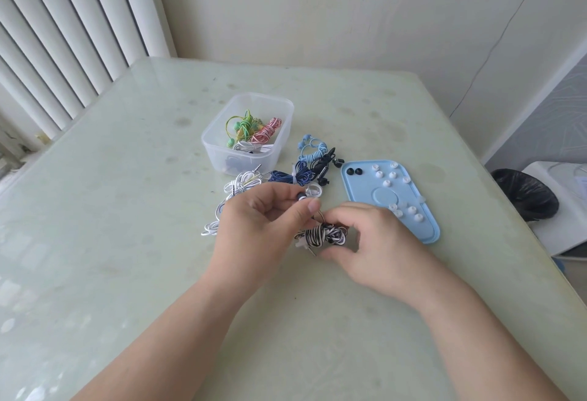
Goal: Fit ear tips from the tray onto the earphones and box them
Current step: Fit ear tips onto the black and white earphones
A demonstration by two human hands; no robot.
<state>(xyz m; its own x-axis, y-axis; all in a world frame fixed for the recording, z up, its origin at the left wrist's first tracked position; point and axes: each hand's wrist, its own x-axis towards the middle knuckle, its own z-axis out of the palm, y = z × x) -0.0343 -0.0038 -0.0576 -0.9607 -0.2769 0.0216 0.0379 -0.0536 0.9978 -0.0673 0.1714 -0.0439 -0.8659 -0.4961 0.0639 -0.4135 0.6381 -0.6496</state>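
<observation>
Pinching an earbud (301, 197) between thumb and fingertips, the left grip (263, 219) hovers over the tabletop (127, 178); the right grip (374, 242), just beside it, curls thumb and fingers round a black-and-white striped cable bundle (319, 235). Right of both lies the blue tray (425, 232), scattered with white ear tips (387, 183) and two black ear tips (353, 172). Behind, a clear box (219, 153) holds coiled earphones; a navy set (301, 172) and others lie loose between box and tray

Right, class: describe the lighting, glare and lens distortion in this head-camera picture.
Head view: soft, even daylight with faint shadows; the glossy pale-green table carries whitish reflections at lower left; the wide lens slants the white vertical blinds; the black-and-white striped earphone bundle between left hand and right hand looks sharp.
</observation>
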